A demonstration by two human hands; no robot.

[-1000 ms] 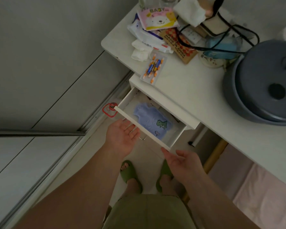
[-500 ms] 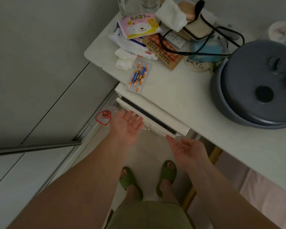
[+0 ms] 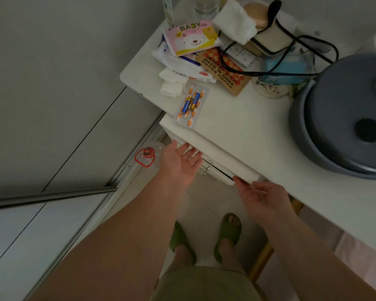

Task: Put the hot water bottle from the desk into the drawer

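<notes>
The white drawer (image 3: 220, 173) under the desk (image 3: 243, 131) is pushed nearly flush, with only a thin dark gap along its top edge. The hot water bottle is hidden inside and out of sight. My left hand (image 3: 179, 164) is flat, fingers spread, pressing against the left part of the drawer front beside the metal handle (image 3: 204, 168). My right hand (image 3: 262, 195) is open with its fingertips on the drawer's right corner. Neither hand holds anything.
A large grey lidded pot (image 3: 345, 118) sits at the desk's right. A blister pack with batteries (image 3: 191, 105), tissues, a BABY wipes pack (image 3: 192, 38), cables and cups crowd the back. A sliding door track and a red-rimmed object (image 3: 144, 156) lie on the floor at left.
The drawer went from wide open, showing the blue hot water bottle, to almost shut. Both hands moved forward with the drawer front.
</notes>
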